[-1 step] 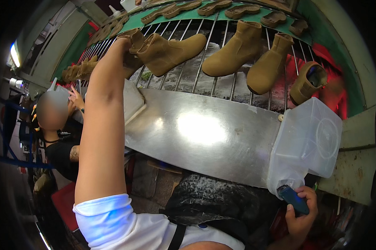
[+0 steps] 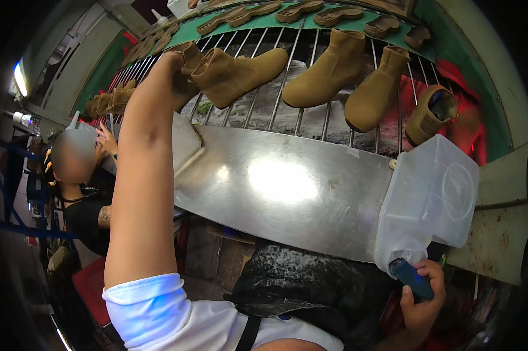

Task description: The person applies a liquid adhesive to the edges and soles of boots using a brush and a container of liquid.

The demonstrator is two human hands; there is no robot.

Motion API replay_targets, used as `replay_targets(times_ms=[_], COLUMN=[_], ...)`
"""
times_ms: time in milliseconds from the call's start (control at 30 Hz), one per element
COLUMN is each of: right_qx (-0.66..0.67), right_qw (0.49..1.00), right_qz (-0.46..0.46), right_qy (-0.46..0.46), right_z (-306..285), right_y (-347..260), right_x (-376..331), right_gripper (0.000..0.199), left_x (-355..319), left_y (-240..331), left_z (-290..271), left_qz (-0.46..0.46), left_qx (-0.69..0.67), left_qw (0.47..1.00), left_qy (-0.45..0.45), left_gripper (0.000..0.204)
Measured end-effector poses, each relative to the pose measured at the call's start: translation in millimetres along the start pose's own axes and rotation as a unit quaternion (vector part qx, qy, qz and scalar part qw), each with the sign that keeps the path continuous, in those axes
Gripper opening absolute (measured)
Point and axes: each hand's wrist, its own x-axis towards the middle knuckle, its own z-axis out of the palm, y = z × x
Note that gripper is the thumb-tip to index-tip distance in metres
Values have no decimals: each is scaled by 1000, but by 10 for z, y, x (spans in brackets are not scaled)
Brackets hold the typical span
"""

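Note:
My left arm stretches far forward across the work surface. Its hand [image 2: 174, 59] is at the shaft of a tan ankle boot [image 2: 189, 54] at the back left, with its fingers hidden behind the wrist. Beside it a second tan boot [image 2: 240, 76] lies on its side, toe to the right. At the lower right, my right hand [image 2: 422, 301] is closed around the thick blue handle of what looks like a brush [image 2: 413, 279]. The brush's dark, rough end is at the lip of a clear plastic tub [image 2: 392, 240].
Three more tan boots, one of them [image 2: 325, 70] upright, stand on the metal rods [image 2: 302, 120] at the back right. Several brown soles [image 2: 299, 10] line a green strip [image 2: 311, 26] behind. A shiny metal plate [image 2: 217, 169] lies before me. Another person [image 2: 85, 216] sits at left.
Almost nothing differs. The whole view has shifted very slightly; both my hands keep their places.

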Motion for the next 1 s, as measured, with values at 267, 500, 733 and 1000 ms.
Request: replay_targets(times_ms=[267,500,733,1000], right_qx=[34,-4,92,172], right_qw=[999,998,973,966], right_qz=[-34,43,135,175], right_qy=[25,49,162,82], right_z=[46,-71,156,231], right_y=[163,267,170,191], right_x=[6,86,44,67], right_gripper=[35,31,27,18], left_x=[181,-1016,-2600,-4030], left_y=[671,1041,147,-778], left_z=[-522,-1170,-1169,-731], left_qz=[185,493,492,676], left_qx=[11,-140,-398,-216], left_qw=[978,859,731,677], left_qy=[99,24,-257,-197], left_gripper=[51,36,30,51])
